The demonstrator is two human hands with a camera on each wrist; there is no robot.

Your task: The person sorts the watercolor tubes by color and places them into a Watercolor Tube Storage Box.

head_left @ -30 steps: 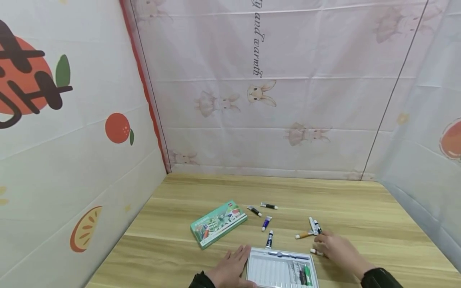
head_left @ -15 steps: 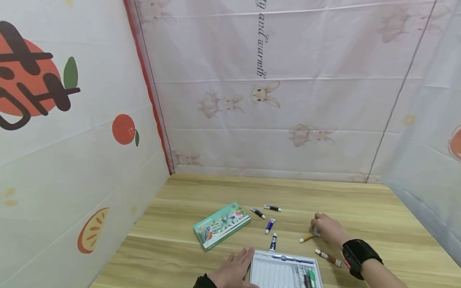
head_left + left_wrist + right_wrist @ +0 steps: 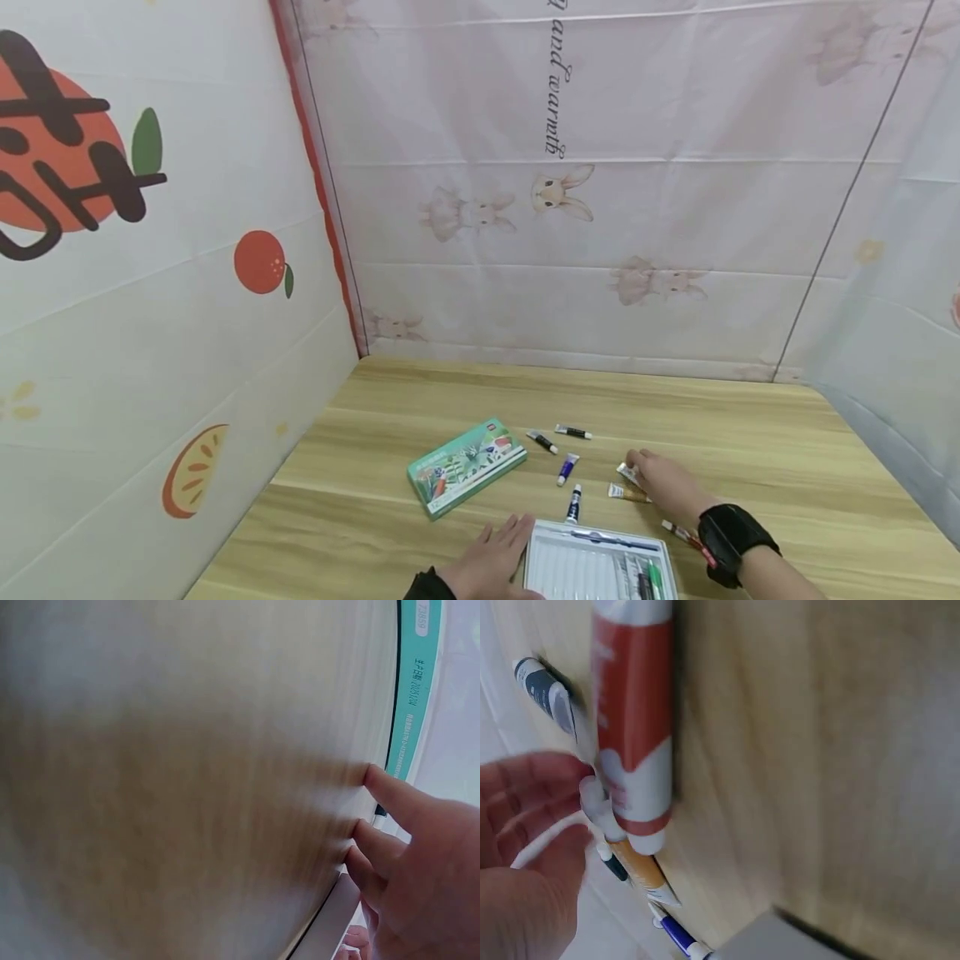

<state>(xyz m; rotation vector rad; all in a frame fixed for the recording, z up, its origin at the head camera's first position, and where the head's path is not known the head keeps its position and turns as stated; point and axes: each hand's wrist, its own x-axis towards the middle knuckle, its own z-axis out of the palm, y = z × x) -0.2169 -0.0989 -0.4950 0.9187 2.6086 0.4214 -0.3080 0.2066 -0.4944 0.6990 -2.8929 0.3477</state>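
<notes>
My left hand [image 3: 491, 562] lies with outstretched fingers along the left side of a white tray [image 3: 600, 527]; the left wrist view shows its fingertips [image 3: 367, 776] at the tabletop. The tray carries a paintbrush [image 3: 615, 540], a green paint tube [image 3: 656, 579] and several others at its right end. Beyond the tray's right corner, my right hand [image 3: 671, 485] pinches a whitish paint tube [image 3: 627, 474] between thumb and fingers [image 3: 574, 769]. Just below it lies an ochre paint tube [image 3: 627, 493], its cap end hidden by the hand. A red-brown paint tube [image 3: 634, 697] lies beneath the wrist.
A green paint box [image 3: 467, 467] lies left of centre. Two black tubes [image 3: 573, 432], a purple tube [image 3: 567, 469] and a dark blue tube [image 3: 573, 503] lie behind the tray. In the right wrist view, a dark tube [image 3: 544, 686] lies past the fingers.
My right hand went out over the loose tubes, then drew back left. The ochre tube has turned, its silver end now facing left. The left hand stays at the tray.
</notes>
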